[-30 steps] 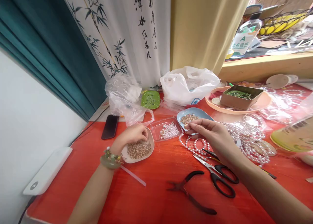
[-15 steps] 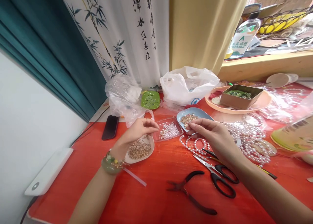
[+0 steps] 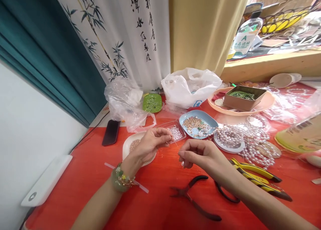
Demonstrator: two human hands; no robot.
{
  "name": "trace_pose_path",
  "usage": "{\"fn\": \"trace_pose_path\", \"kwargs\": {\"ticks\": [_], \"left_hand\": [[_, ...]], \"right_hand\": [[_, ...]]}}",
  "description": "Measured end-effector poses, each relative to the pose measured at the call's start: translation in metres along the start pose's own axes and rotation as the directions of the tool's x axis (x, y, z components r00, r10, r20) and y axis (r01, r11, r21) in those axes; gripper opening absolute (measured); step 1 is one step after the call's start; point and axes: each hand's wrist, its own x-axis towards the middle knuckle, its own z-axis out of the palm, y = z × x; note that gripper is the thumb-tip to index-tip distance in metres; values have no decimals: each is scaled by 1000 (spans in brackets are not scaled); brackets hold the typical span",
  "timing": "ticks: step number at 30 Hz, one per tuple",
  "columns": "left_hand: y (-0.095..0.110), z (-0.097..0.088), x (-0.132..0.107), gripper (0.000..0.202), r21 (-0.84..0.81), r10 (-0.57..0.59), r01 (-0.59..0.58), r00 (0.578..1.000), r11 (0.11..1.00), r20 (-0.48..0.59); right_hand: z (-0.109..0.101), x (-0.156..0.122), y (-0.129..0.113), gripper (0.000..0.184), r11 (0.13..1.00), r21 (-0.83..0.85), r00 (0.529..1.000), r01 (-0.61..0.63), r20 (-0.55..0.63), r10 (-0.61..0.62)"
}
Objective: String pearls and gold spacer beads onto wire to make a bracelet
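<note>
My left hand [image 3: 152, 143] hovers over the white dish of small gold beads [image 3: 132, 145], thumb and forefinger pinched near the clear tray of pearls [image 3: 177, 132]. What the pinch holds is too small to name. My right hand [image 3: 202, 154] is raised above the red table, fingers curled and pinched; a thin strand seems to hang from it with a pearl below. The two pinches face each other, a short gap apart. A blue dish of gold findings [image 3: 197, 123] lies just beyond.
Black pliers [image 3: 193, 198], scissors partly under my right arm and yellow-handled pliers [image 3: 255, 175] lie near the front. Pearl strands [image 3: 247, 139], a pink tray with a tin [image 3: 244, 98], plastic bags [image 3: 192, 86], a green dish [image 3: 152, 103] and a phone [image 3: 111, 132] crowd the back.
My left hand lifted from the gold bead dish and moved right, pinched. My right hand left the blue dish and pearl strand, drawing back toward me to meet the left.
</note>
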Motion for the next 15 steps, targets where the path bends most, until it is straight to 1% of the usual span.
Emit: {"fn": "trace_pose_path", "kwargs": {"ticks": [5,11,15], "left_hand": [[0,4,-2,26,0,-25,25,1000,1000,14],[0,5,-4,22,-1,-32,32,998,999,60],[-1,4,-3,21,-5,-33,34,997,999,63]], "right_hand": [[1,1,3,13,1000,-2,1000,-8,5,8],[1,3,3,13,1000,-9,1000,-7,0,7],[1,3,2,13,1000,-19,1000,3,-9,-3]]}}
